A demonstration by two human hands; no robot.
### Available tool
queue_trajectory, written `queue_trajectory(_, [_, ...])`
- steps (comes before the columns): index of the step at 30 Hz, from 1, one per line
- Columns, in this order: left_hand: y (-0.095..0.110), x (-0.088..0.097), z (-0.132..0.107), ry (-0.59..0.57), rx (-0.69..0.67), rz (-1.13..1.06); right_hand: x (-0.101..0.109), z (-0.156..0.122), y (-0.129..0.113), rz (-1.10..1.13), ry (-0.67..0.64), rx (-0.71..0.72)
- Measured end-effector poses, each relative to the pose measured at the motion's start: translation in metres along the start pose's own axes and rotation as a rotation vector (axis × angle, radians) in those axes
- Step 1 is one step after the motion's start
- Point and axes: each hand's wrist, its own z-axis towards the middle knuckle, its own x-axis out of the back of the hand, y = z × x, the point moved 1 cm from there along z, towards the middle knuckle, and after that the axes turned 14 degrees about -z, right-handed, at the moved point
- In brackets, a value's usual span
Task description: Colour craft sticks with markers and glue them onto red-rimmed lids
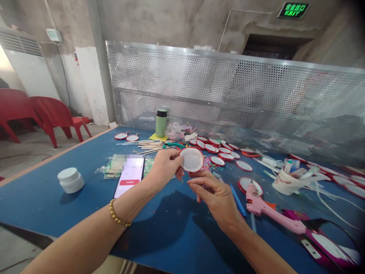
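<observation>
My left hand (167, 167) is closed on a small round drum (192, 160) with a white face and a red rim, pinching its left edge between thumb and fingers. The drum is held up above the table, its face turned towards me. Just below it, my right hand (213, 192) has thumb and forefinger pressed together on what looks like a thin thread (188, 176) that hangs from the rim. Behind the drum lie several similar red-rimmed drums (217, 161) in a loose pile. Colourful strings (207, 164) are partly hidden behind the held drum.
A pink glue gun (273, 213) lies at right by a paper cup of tools (288, 182) and a blue pen-like stick (238, 200). At left are a phone (129, 177) and a white jar (70, 180). Wooden sticks (151, 145) and a green bottle (161, 123) stand farther back, before a perforated metal screen (176, 83).
</observation>
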Motion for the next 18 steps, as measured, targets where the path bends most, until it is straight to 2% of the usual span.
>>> queue_trajectory(5, [0.0021, -0.0007, -0.0021, -0.030, 0.012, -0.006, 0.0032, 0.0035, 0.0014, -0.036, 0.065, -0.061])
queue_trajectory(10, [-0.0007, -0.0001, -0.0017, -0.044, 0.018, -0.011, 0.0016, 0.0053, 0.0042, -0.088, 0.013, -0.062])
queue_trajectory(18, [-0.0047, 0.0026, 0.0009, -0.054, -0.007, 0.070, 0.0020, 0.0029, 0.0072, -0.116, 0.046, -0.084])
